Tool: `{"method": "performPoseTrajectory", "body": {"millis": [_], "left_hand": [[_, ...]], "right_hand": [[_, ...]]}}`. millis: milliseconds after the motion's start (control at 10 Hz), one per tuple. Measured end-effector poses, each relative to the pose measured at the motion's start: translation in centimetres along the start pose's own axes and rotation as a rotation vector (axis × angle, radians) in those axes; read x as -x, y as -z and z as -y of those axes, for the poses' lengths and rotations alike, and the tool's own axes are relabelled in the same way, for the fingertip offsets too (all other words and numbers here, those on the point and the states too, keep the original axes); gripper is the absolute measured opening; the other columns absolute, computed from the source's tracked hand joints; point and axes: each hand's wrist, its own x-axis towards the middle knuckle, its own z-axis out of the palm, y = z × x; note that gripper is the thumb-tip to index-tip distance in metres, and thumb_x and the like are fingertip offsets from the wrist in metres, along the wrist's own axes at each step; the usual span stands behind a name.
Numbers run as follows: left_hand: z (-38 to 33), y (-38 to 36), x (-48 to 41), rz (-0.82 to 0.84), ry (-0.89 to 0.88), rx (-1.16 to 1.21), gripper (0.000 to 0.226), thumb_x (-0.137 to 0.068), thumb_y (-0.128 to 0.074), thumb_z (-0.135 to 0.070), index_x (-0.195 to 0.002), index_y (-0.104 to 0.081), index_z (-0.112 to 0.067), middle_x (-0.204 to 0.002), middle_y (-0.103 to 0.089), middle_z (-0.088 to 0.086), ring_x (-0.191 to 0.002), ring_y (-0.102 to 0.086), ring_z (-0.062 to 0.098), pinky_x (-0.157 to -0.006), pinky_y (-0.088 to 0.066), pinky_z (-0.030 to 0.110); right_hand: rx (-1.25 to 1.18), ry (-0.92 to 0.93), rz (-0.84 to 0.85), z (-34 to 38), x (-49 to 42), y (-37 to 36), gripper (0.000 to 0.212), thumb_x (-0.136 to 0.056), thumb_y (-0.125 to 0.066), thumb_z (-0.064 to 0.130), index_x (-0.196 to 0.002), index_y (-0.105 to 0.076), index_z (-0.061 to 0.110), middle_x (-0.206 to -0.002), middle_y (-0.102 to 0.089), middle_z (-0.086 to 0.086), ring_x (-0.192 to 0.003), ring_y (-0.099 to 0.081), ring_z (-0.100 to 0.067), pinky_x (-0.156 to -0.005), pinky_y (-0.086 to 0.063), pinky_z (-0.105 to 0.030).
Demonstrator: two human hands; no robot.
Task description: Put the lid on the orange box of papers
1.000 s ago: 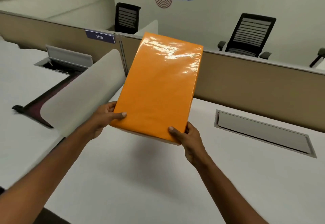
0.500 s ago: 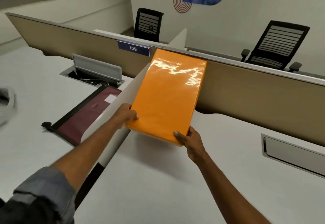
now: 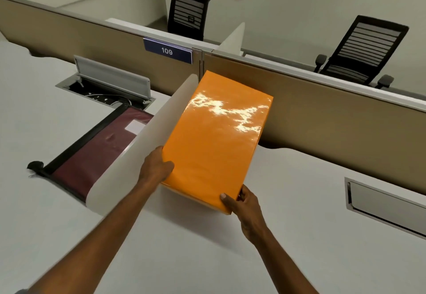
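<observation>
A glossy orange box (image 3: 216, 141) is held above the white desk (image 3: 207, 247), tilted with its far end toward the tan partition. Its orange top face shows glare; whether that face is a separate lid I cannot tell. My left hand (image 3: 156, 167) grips the near left edge, thumb on top. My right hand (image 3: 242, 203) holds the near right corner from below, thumb on the top face. The papers inside are hidden.
A translucent white divider (image 3: 147, 146) stands right beside the box on its left. Beyond it lie a maroon folder (image 3: 101, 148) and an open cable hatch (image 3: 103, 86). A shut hatch (image 3: 387, 203) is at right. The tan partition (image 3: 322, 109) runs behind, with two black chairs beyond.
The box has come down and moved away from me toward the partition, lying flatter, with both hands still on its near end. My view has swung left and down.
</observation>
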Motion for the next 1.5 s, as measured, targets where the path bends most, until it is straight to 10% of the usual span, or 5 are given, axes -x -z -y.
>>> {"method": "performPoseTrajectory", "body": {"millis": [400,600,900,1200,1500], "left_hand": [[-0.6,-0.8,-2.4,-0.009,0.11,-0.092,0.049,-0.089,-0.053,-0.01,-0.136,-0.051,0.001,-0.133,-0.06,0.023,-0.118,-0.058,0.041,-0.098,-0.052,0.05],[-1.3,-1.4,-3.2,-0.069,0.023,-0.101,0.024,-0.087,-0.053,-0.004,-0.111,-0.054,0.002,-0.116,-0.062,0.026,-0.092,-0.054,0.033,-0.074,-0.043,0.039],[1.7,-7.8,0.0,-0.252,-0.462,-0.46,0.054,-0.106,-0.038,-0.035,-0.149,-0.046,-0.003,-0.161,-0.038,0.015,-0.154,-0.027,0.03,-0.123,-0.014,0.057],[1.7,-7.8,-0.1,-0.229,-0.409,-0.698,0.059,-0.106,-0.02,-0.035,-0.155,-0.034,-0.006,-0.164,-0.032,0.014,-0.154,-0.027,0.03,-0.122,-0.019,0.059],[-0.8,-5.2,2.3,-0.165,-0.434,-0.661,0.074,-0.098,-0.008,-0.05,-0.161,-0.01,-0.009,-0.171,-0.009,0.01,-0.159,-0.003,0.026,-0.127,-0.006,0.051]], "right_hand": [[0.059,-0.116,0.011,2.8,-3.0,0.0,0.051,-0.087,-0.081,0.016,-0.132,-0.062,0.006,-0.127,-0.072,-0.011,-0.115,-0.07,-0.031,-0.103,-0.057,-0.048],[0.065,-0.131,-0.001,3.6,-4.5,-0.8,0.046,-0.09,-0.078,0.023,-0.129,-0.058,0.011,-0.132,-0.067,-0.012,-0.115,-0.066,-0.029,-0.087,-0.057,-0.033],[0.849,0.553,-0.205,1.4,-3.8,-4.2,0.075,-0.105,-0.051,0.037,-0.165,-0.011,0.016,-0.174,0.004,-0.007,-0.161,0.007,-0.021,-0.128,-0.005,-0.034],[1.408,0.619,0.018,-0.4,-5.2,-3.9,0.063,-0.111,-0.019,0.045,-0.165,-0.01,0.013,-0.174,-0.005,-0.007,-0.161,0.0,-0.024,-0.131,-0.009,-0.047],[1.303,0.659,-0.035,3.5,-1.0,-1.7,0.067,-0.109,-0.018,0.049,-0.165,-0.003,0.014,-0.174,0.004,-0.003,-0.161,0.007,-0.021,-0.132,-0.002,-0.043]]}}
